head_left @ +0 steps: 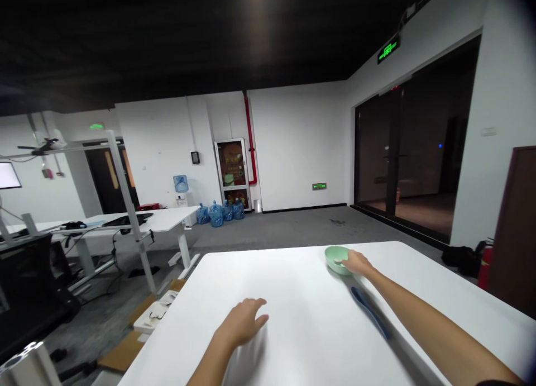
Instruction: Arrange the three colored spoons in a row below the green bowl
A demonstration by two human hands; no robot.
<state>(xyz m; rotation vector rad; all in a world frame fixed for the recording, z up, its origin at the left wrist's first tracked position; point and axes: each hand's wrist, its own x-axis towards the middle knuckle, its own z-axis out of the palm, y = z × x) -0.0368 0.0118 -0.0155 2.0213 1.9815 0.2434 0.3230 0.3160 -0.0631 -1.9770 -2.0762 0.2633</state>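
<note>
Near the far edge of the white table, a light green bowl is gripped at its right rim by my right hand, the thumb inside and the fingers outside. The bowl looks slightly tilted; whether it touches the table I cannot tell. Below my right forearm lies a dark blue long-handled utensil, perhaps a spoon; its exact kind is unclear. My left hand hovers low over the middle of the table, thumb and fingers apart, holding nothing.
To the left, white trays and cardboard sit beside the table. A black chair and another white desk stand further left. Several blue water bottles are by the back wall. A fire extinguisher is at right.
</note>
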